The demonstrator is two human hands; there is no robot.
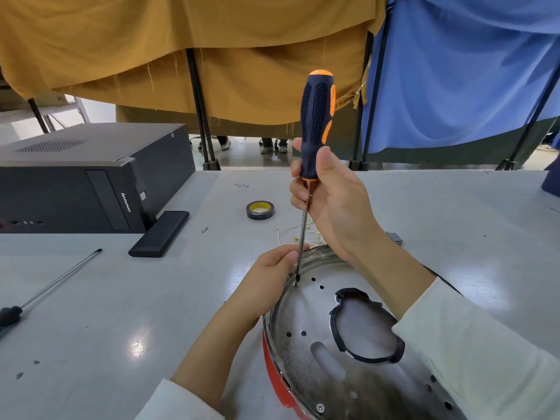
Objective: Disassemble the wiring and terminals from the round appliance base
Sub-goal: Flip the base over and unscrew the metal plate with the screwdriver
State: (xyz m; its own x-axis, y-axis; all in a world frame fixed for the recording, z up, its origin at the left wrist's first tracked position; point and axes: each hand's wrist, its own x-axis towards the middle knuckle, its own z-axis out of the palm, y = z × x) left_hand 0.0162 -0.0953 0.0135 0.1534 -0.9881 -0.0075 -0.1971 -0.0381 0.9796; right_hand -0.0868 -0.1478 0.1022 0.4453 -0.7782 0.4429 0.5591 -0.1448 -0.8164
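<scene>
Head view: round silver metal appliance base with red rim (327, 353) lies lower centre-right on grey tabletop (151, 298). Right hand (330, 201) grip clamped on black-orange screwdriver (313, 122), upright, tip on base near rim. Left hand (272, 274) pinches base rim beside shaft. White wires (288, 230) behind base.

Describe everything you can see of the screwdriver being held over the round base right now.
The screwdriver has a chunky black handle with orange accents and dotted grip texture, and a long thin metal shaft. It stands nearly upright, tip set on a screw near the far rim of the round metal base. The right hand grips the handle's lower end; the left hand steadies the shaft at the base's rim.
</scene>
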